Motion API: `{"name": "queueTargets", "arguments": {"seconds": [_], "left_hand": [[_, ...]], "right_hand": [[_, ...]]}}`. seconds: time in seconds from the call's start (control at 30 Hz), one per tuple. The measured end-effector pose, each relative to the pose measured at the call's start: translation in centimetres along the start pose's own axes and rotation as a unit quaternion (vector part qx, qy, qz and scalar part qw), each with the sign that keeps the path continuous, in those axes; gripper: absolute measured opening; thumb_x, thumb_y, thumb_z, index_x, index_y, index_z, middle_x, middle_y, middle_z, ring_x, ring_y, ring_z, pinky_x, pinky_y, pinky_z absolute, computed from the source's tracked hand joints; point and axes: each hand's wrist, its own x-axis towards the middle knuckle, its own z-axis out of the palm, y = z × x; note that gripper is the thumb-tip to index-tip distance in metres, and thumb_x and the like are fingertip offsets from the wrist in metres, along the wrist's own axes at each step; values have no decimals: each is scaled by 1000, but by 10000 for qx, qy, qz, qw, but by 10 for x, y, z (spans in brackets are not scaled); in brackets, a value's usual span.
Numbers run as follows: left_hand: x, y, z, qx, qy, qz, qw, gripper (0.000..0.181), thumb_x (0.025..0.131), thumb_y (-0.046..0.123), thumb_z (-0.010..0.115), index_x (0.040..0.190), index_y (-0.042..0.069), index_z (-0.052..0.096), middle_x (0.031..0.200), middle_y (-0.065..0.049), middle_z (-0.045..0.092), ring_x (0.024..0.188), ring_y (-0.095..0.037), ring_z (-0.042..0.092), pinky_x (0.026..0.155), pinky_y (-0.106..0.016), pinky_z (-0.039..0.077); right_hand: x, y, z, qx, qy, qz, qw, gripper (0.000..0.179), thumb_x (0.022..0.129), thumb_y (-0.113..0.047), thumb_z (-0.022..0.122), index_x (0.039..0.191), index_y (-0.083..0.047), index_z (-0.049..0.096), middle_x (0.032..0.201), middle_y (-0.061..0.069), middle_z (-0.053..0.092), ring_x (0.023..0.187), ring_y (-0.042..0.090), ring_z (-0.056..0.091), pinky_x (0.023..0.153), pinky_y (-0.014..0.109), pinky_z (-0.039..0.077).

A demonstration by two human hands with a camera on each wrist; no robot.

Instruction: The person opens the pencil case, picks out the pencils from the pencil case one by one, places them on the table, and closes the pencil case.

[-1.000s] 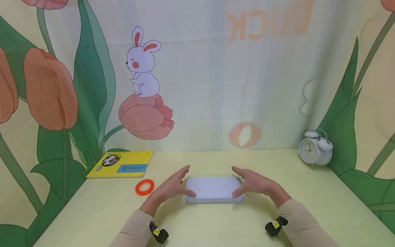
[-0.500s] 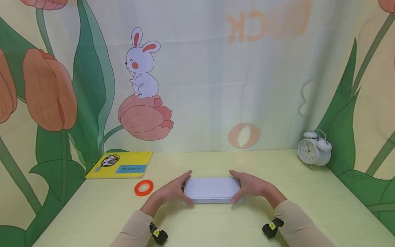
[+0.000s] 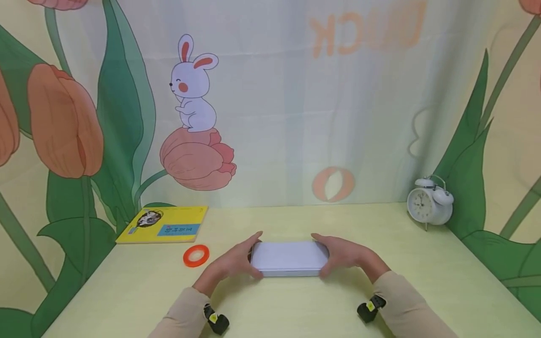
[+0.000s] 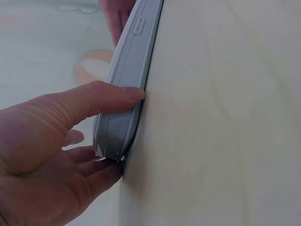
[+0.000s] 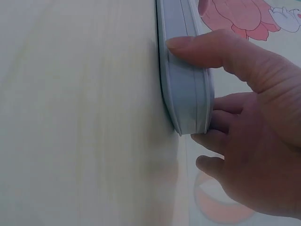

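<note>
A flat, pale grey-white case [image 3: 289,256] with rounded ends lies on the table in front of the person. Its near side has a seam and, in the left wrist view, a small rectangular catch [image 4: 139,26]. My left hand [image 3: 242,259] grips the left end, thumb [image 4: 123,99] pressed on the near side and fingers curving round the end. At the right end my right hand [image 3: 344,252] holds it the same way, thumb [image 5: 188,49] along the near side. The fingers behind the case are partly hidden.
An orange-red ring, like a roll of tape [image 3: 196,256], lies left of the left hand. Behind it is a yellow book [image 3: 169,224]. A white twin-bell alarm clock [image 3: 428,202] stands at the back right. A printed curtain [image 3: 274,117] hangs behind the table [image 3: 287,310].
Both hands have moved inward and taken hold of the case's ends, thumbs sliding down onto its near side. The case has barely shifted.
</note>
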Motion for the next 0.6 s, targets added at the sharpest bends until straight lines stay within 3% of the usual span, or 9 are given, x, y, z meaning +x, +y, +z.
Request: {"name": "queueTargets", "arguments": {"seconds": [0.3,0.47,0.6], "left_hand": [[-4,1,-5,355,-1,430,9984,76,73,16,91,135,11,47,136,-12,55,119,-29,53,106,-49,44],[-1,-3,-6,455,19,467,9979,58,72,19,92,111,12,49,120,-7,60,107,-23,54,98,-42,49],[1,-4,-6,516,46,427,9977,57,70,19,93,110,11,52,109,-2,58,103,-21,53,92,-38,49]], "right_hand": [[4,5,-1,-340,26,-185,9992,95,65,-22,90,146,2,47,144,15,52,118,22,53,106,46,41],[7,8,-3,-325,65,-307,9990,93,63,-25,90,143,1,52,136,11,59,108,17,55,101,42,45],[8,12,-4,-223,117,-341,9991,92,61,-26,91,142,-1,55,134,9,61,108,16,56,100,41,46]]}}
